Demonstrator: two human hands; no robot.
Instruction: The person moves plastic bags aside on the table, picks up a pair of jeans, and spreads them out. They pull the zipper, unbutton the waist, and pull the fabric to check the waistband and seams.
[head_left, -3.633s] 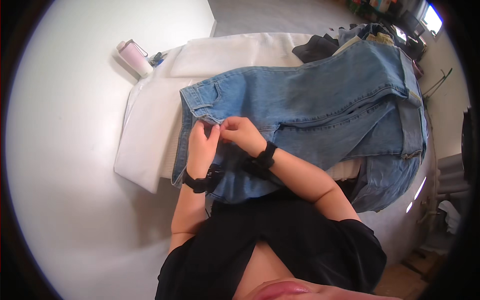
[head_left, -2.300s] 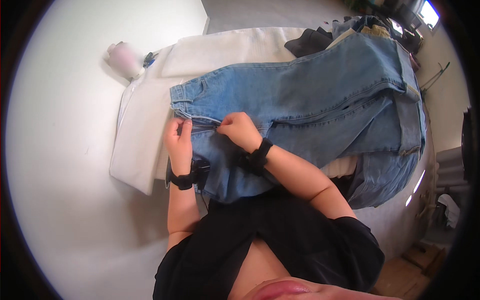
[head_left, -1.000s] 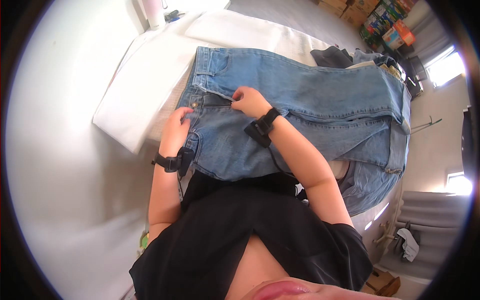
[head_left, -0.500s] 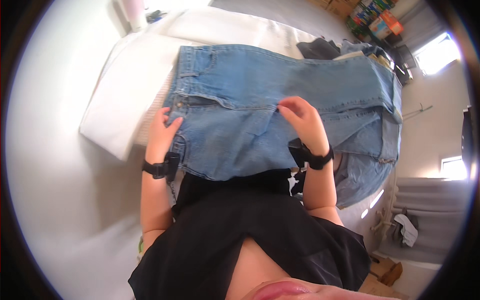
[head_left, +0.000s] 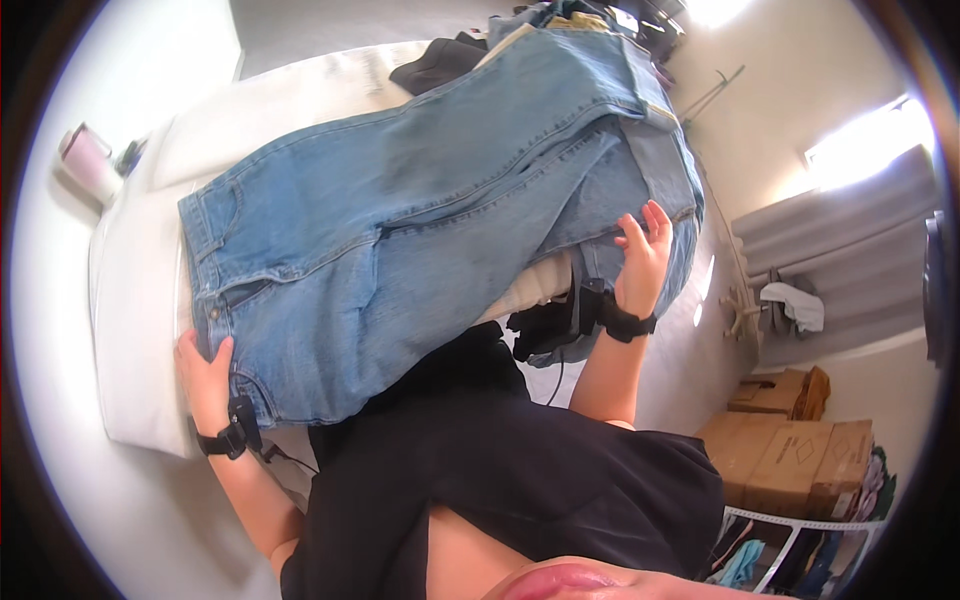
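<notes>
A pair of light-blue jeans lies spread over a white padded surface, waistband to the left and cuffed legs reaching the far right. At the waistband, beside the metal button, rests my left hand, its thumb apart from its fingers and touching the denim. My right hand is raised over the cuffed leg ends, with its fingers apart and slightly curled and nothing visible between them. Whether its fingertips touch the cuff, I cannot tell. Both wrists carry black straps with small devices.
Dark folded cloth and more clothes lie beyond the jeans. A pink tumbler stands at the far left. Cardboard boxes and a white rack holding clothes are at lower right. A grey curtain hangs behind.
My right hand has moved from the middle of the jeans to the cuffed leg ends. My left hand stays at the waistband. The view has turned toward the right.
</notes>
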